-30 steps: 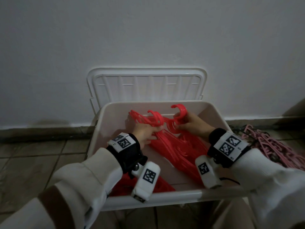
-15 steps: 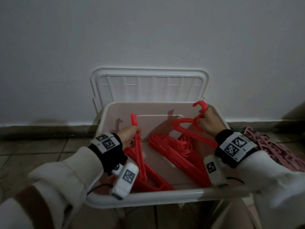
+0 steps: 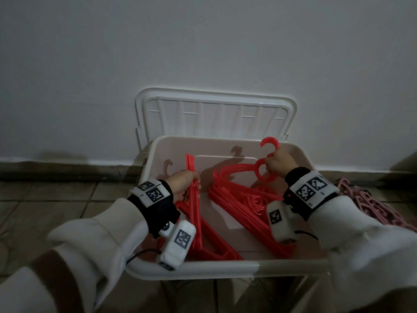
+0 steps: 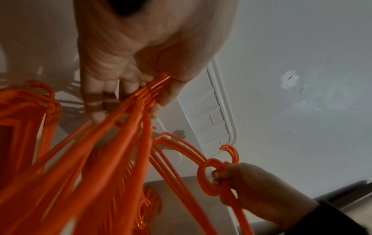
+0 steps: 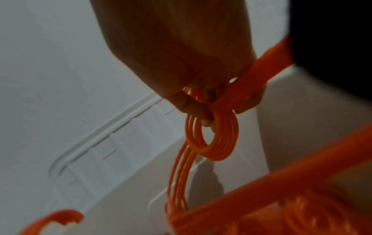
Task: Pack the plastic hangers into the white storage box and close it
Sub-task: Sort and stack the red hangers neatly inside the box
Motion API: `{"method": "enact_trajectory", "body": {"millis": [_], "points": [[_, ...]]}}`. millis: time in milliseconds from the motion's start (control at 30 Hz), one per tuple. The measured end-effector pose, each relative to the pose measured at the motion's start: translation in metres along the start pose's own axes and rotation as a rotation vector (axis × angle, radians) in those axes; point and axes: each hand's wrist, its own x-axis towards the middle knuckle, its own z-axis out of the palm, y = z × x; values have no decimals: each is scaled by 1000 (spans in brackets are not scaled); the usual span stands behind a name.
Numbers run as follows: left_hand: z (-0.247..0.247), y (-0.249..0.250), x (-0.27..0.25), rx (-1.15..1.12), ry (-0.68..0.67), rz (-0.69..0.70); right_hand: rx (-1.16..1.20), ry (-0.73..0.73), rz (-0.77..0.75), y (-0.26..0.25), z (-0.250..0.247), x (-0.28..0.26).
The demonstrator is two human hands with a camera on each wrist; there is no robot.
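Note:
The white storage box (image 3: 203, 266) sits open on the floor against the wall, its lid (image 3: 214, 116) leaning upright behind it. Two bundles of red plastic hangers lie inside. My left hand (image 3: 184, 184) grips the left bundle (image 3: 196, 213) by its arms at the box's left side; the left wrist view shows fingers and thumb (image 4: 167, 95) pinching the stacked bars (image 4: 128, 124). My right hand (image 3: 279, 163) holds the right bundle (image 3: 239, 195) by its necks, hooks (image 3: 269, 143) sticking up above the far right rim. A finger (image 5: 201, 114) passes through the rings (image 5: 213, 139).
A heap of pink hangers (image 3: 372, 204) lies on the tiled floor right of the box. The grey wall (image 3: 203, 41) rises directly behind the lid. Tiled floor (image 3: 56, 199) stretches to the left. My knees are just under the box's near rim.
The hands moved apart, splitting one central pile into two bundles: the left went to the box's left side, the right rose toward the far right corner with the hooks.

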Motion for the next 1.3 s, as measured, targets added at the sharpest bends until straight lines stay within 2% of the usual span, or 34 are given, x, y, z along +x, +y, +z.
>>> {"method": "enact_trajectory", "body": {"millis": [133,200,267,333,433,567,700,833,1000,1133,1233,1300], "points": [[0,0,-1,-22,-20,-14,595,-107,242,9,6,-14],[0,0,-3,-20,-48,-24,744,-222,348,9,3,-29],[0,1,-5,-8,-65,-22,858,-362,390,8,-5,-42],[0,1,-6,-4,-61,-18,972,-424,363,10,-14,-47],[-1,1,-8,0,-62,-26,1092,-373,211,9,-23,-54],[-1,0,-7,5,-54,-41,1287,-374,15,9,-23,-54],[0,1,-6,13,-35,-38,1218,-348,-17,0,-15,-56],[2,2,-6,-16,-46,-22,1199,-171,174,-4,-1,-45],[3,-1,-7,-40,-72,-16,973,18,321,-7,16,-16],[3,-2,-2,-82,-74,-70,866,-92,372,13,35,15],[0,-5,2,-85,-92,-108,797,-110,357,33,43,31],[-1,-7,5,-103,-106,-127,671,-136,373,41,49,35]]}}
